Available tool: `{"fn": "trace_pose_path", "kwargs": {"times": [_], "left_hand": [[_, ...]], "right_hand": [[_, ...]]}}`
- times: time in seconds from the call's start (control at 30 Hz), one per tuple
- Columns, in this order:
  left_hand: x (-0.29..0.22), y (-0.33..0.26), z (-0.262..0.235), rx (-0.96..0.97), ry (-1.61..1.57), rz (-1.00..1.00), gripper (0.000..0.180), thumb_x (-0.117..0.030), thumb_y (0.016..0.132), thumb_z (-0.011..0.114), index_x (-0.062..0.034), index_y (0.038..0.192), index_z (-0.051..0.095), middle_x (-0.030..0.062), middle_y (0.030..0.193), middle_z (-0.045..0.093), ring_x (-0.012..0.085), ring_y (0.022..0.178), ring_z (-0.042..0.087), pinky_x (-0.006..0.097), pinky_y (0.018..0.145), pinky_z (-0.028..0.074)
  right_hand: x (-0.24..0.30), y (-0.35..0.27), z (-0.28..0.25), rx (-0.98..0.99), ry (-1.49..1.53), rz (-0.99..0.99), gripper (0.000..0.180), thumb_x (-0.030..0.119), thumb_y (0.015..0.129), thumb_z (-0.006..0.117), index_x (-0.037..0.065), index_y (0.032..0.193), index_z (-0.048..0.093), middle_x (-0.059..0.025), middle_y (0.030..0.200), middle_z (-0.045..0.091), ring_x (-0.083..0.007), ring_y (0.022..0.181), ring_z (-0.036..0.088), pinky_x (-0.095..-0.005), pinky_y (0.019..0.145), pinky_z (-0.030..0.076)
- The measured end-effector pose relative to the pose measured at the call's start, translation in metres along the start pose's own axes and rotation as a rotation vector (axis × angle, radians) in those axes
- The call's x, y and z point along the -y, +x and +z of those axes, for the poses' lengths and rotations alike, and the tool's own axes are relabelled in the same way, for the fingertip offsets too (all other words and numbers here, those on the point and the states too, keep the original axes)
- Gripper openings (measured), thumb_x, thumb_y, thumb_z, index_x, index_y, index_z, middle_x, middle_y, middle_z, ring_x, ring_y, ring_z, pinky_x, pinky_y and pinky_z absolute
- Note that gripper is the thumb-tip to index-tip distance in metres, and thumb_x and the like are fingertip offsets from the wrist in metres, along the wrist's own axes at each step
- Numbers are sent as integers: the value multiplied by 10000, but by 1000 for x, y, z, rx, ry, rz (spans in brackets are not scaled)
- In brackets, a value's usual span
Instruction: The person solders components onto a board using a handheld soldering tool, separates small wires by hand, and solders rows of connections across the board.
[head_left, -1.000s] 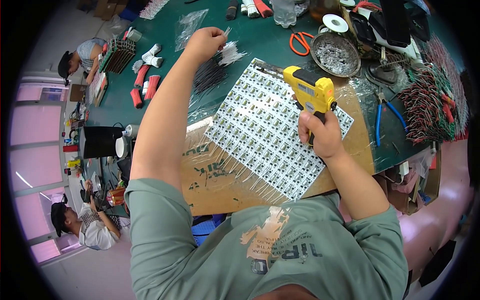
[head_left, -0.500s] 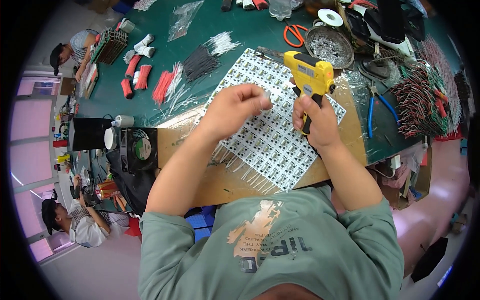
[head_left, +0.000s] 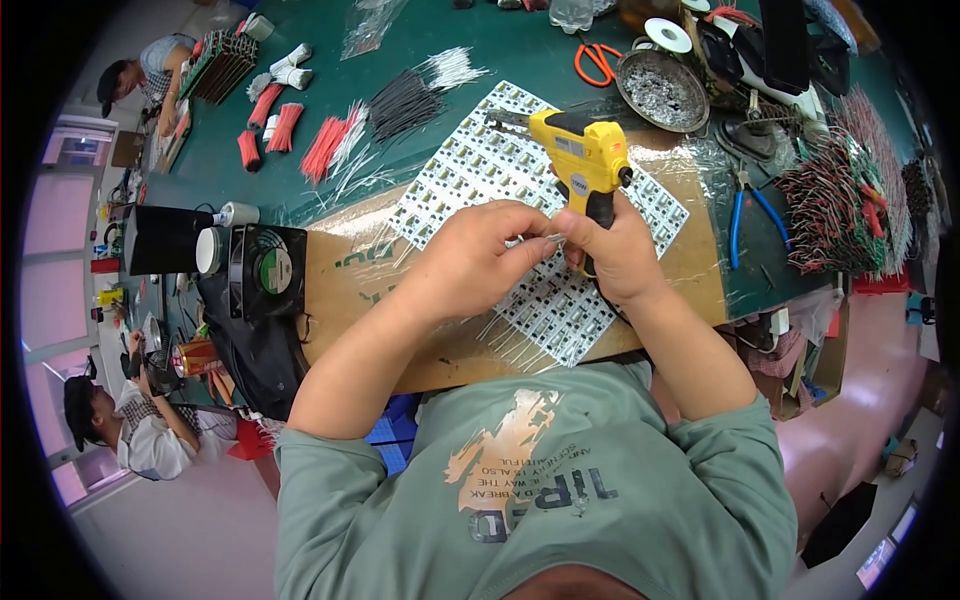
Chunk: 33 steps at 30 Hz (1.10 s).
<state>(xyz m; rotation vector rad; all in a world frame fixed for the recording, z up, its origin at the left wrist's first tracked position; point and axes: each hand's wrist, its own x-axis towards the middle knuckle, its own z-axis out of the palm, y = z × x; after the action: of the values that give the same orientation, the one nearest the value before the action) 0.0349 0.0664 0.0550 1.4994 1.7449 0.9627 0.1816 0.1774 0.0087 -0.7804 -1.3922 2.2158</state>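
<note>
My right hand (head_left: 628, 252) is closed around the grip of a yellow and black soldering gun (head_left: 590, 155), its tip pointing left over the board. My left hand (head_left: 478, 255) is closed in a pinch, its fingertips touching the right thumb. Between these fingertips show thin pale strands that look like white wires (head_left: 556, 240), mostly hidden by the fingers. Beneath both hands lies a white panel of small circuit boards (head_left: 465, 150), set at a slant. White wires (head_left: 515, 340) stick out along its near left edge.
The panel rests on a brown board (head_left: 345, 300). Beyond it lie black wires (head_left: 403, 103), white wires (head_left: 455, 66) and red wires (head_left: 322, 150). Right are blue-handled pliers (head_left: 738, 225), a metal dish (head_left: 662, 92) and wired boards (head_left: 835, 215); a fan (head_left: 268, 272) stands left. Two people sit left.
My left hand has moved right and down to meet the right hand. The soldering gun has shifted left and slightly down. The whole view has moved a little.
</note>
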Motion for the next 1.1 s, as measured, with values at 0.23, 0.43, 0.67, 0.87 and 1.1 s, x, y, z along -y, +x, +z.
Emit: {"fn": "trace_pose_path", "kwargs": {"times": [0.23, 0.43, 0.67, 0.87, 1.1], "left_hand": [[16, -7, 3, 32, -545, -297, 109, -121, 894, 621, -16, 912, 644, 36, 797, 635, 101, 724, 581, 256, 658, 475], [28, -8, -7, -169, -1026, -404, 143, -157, 912, 603, -23, 964, 609, 73, 879, 660, 169, 797, 635, 314, 751, 524], [19, -15, 0, -241, -1346, -491, 148, -166, 920, 595, -28, 970, 608, 78, 892, 665, 168, 814, 635, 308, 743, 512], [17, -21, 9, -203, -1439, -473, 181, -173, 927, 581, -8, 994, 607, 87, 924, 659, 180, 821, 629, 312, 753, 510], [21, -17, 10, -254, -1445, -444, 175, -172, 936, 566, -14, 1002, 602, 88, 915, 654, 181, 843, 629, 317, 751, 512]], "right_hand": [[1, -2, 11, -53, -10, -34, 391, 287, 818, 746, 6, 975, 525, 9, 658, 537, -57, 523, 497, -204, 461, 405], [0, -2, 4, -21, -362, -15, 600, 319, 720, 827, 20, 1131, 510, 7, 784, 567, -64, 678, 516, -229, 615, 446], [-4, -6, 19, 104, -548, -284, 857, 282, 668, 857, 79, 1368, 408, -88, 1138, 615, -202, 1006, 619, -312, 873, 484], [0, -6, 20, 103, -688, -297, 891, 238, 656, 860, 62, 1384, 377, -98, 1122, 616, -210, 998, 617, -319, 866, 503], [5, -7, 21, 57, -712, -393, 790, 339, 706, 829, 63, 1337, 441, -119, 1130, 629, -255, 1012, 636, -341, 859, 504]]}}
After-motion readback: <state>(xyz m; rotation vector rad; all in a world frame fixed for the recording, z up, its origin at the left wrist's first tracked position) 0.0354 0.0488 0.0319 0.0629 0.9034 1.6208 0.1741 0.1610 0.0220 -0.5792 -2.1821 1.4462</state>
